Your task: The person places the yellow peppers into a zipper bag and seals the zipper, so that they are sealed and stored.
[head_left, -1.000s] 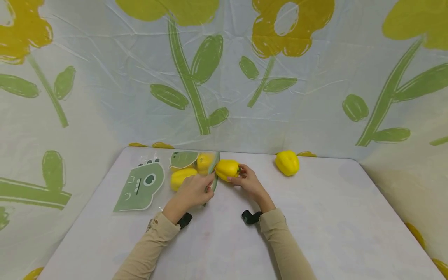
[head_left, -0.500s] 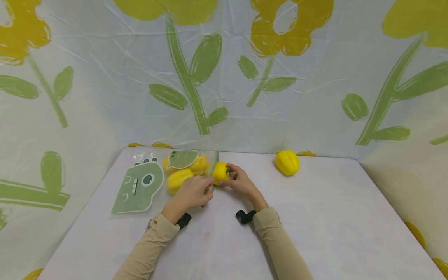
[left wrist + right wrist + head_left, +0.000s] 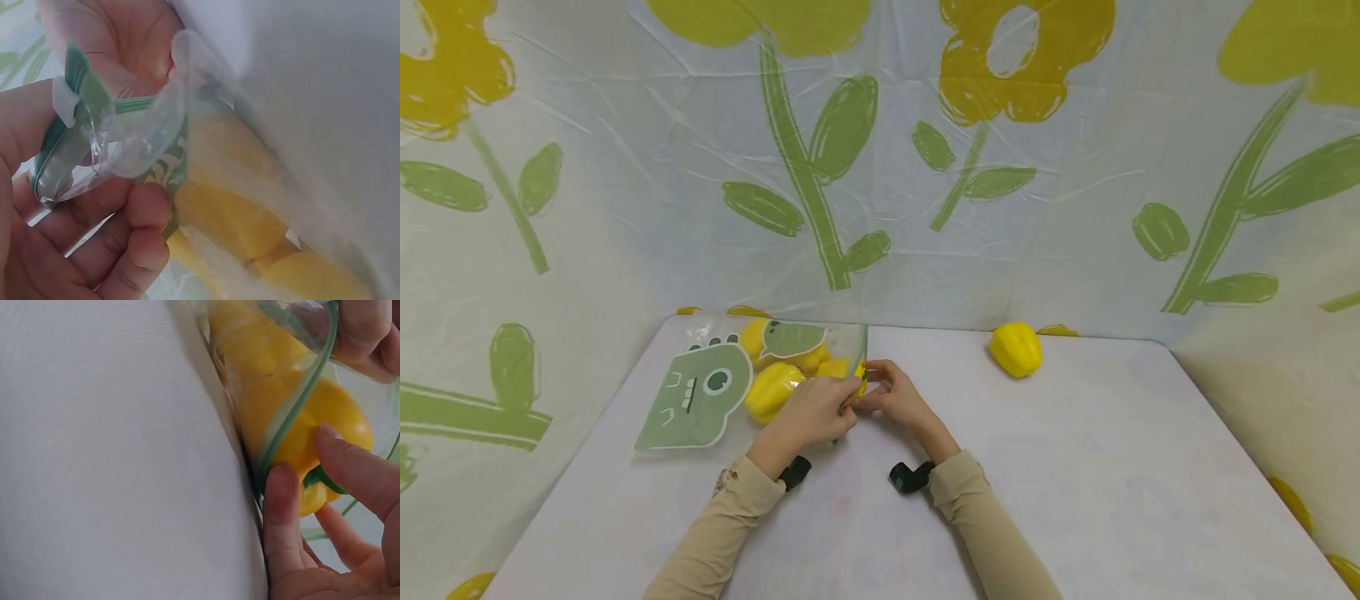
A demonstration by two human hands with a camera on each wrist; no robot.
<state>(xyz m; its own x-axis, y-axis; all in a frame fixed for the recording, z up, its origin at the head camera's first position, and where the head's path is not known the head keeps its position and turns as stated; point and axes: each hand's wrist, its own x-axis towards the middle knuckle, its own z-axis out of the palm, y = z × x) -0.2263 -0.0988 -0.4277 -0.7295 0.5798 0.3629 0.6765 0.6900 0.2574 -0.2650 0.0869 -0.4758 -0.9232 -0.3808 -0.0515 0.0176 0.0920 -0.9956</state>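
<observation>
Yellow pepper [image 3: 300,434]: halfway through the mouth of the clear zip bag [image 3: 790,367], stem end outward toward the right hand, rounded end already past the green zip strip; near the far-left part of the tabletop [image 3: 1075,467].
Right hand [image 3: 891,398]: fingers curled against the pepper's stem end, fingertips [image 3: 284,506] pressing on its near side and by the green stem; clamped on the pepper, directly to the right of the bag mouth.
Left hand [image 3: 808,412]: pinching the near lip of the bag mouth, thumb and fingers closed on the green zip strip [image 3: 75,106] with its white slider; holding the mouth apart, just beside the right hand, touching or nearly so.
Direction from the hand: pepper lying leftward from the right hand, long axis roughly left-to-right along the tabletop, in line with the bag opening.
Bag contents: other yellow peppers [image 3: 771,392] inside, pressed against the film, left of the mouth.
Bag print: green dinosaur shape [image 3: 692,400] on the left end, toward the left edge of the tabletop.
Loose pepper [image 3: 1017,348]: alone near the far edge, well apart on the right; right hand the nearer of the two.
Surroundings: flower-print sheet [image 3: 880,167] behind the tabletop.
</observation>
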